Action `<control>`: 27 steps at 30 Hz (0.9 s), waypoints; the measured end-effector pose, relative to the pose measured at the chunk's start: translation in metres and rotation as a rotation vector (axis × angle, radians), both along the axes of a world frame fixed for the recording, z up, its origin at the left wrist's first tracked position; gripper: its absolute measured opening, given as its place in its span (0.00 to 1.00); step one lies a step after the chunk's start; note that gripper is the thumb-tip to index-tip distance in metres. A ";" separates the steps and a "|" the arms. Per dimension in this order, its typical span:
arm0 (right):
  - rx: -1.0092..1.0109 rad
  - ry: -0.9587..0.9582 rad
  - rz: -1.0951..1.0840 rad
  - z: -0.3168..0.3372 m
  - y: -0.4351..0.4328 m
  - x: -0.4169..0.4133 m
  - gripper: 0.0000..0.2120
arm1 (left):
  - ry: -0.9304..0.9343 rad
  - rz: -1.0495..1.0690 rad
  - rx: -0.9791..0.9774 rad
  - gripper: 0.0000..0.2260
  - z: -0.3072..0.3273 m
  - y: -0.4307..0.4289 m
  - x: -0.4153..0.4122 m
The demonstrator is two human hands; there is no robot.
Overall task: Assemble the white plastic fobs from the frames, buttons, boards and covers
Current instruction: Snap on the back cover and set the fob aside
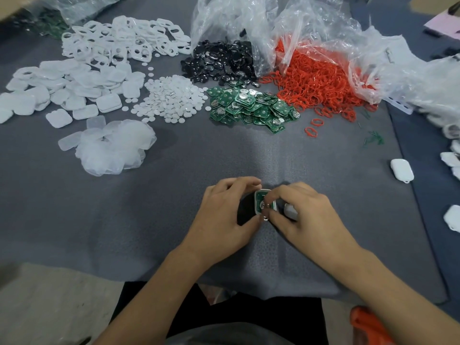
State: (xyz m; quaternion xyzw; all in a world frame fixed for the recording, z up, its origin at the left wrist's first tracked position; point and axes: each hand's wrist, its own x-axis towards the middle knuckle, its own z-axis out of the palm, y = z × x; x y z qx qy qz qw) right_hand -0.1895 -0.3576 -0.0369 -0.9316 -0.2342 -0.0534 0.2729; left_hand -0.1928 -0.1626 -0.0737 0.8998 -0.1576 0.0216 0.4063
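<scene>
Fob: a half-built fob [260, 204] sat low on the grey mat [174, 200], near its front edge, between the 2 hands.
Board: a green board [261, 195] lay face up inside the fob's white frame.
Left hand: the left hand [224, 215] gripped the fob's left side, forefinger curled over the top edge and thumb at the bottom.
Right hand: the right hand [306, 215] pinched down on the board with thumb and forefinger tips.
White piece: a small white piece [290, 211] showed under the right hand's other fingers; what it was could not be told.
Boards pile: loose green boards [251, 105] were heaped well beyond the hands.
Buttons: round white buttons [171, 100] were piled left of the boards.
Frames: white frames [124, 38] lay at the far left.
Covers: white covers [62, 88] were spread in front of the frames.
Clear pieces: translucent pieces [114, 145] were piled nearer, on the left.
Black parts: black parts [221, 62] lay behind the boards.
Red rings: red rings [321, 80] spilled from clear bags [311, 26] on the right.
Closed fob: 1 closed white fob [402, 169] lay apart at the right.
</scene>
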 end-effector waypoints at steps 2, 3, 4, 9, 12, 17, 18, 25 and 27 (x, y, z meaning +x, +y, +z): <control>0.000 0.002 -0.002 0.000 -0.001 0.000 0.10 | 0.000 0.002 0.000 0.23 0.000 0.000 0.000; -0.003 0.004 -0.004 -0.001 -0.001 0.000 0.10 | -0.001 0.003 0.000 0.23 0.000 0.000 0.000; -0.008 0.007 -0.004 -0.001 -0.002 0.000 0.09 | -0.001 0.003 0.000 0.23 0.000 0.000 0.000; -0.020 -0.008 0.009 -0.005 -0.004 -0.001 0.08 | -0.009 0.010 -0.002 0.24 0.000 0.000 0.000; -0.004 -0.041 0.033 -0.006 -0.006 -0.001 0.07 | -0.011 0.017 -0.007 0.24 0.000 -0.001 0.001; 0.042 -0.087 0.023 -0.003 -0.009 -0.005 0.06 | -0.003 0.012 -0.015 0.24 -0.001 -0.001 0.001; 0.054 -0.100 0.002 -0.002 -0.010 -0.006 0.06 | -0.005 0.009 -0.016 0.24 -0.001 0.000 0.001; -0.061 0.110 -0.278 -0.019 -0.038 -0.014 0.23 | -0.044 0.016 0.028 0.23 -0.004 -0.001 0.005; -0.024 0.133 -0.293 -0.024 -0.039 -0.015 0.23 | -0.076 0.007 0.062 0.22 -0.004 -0.001 0.009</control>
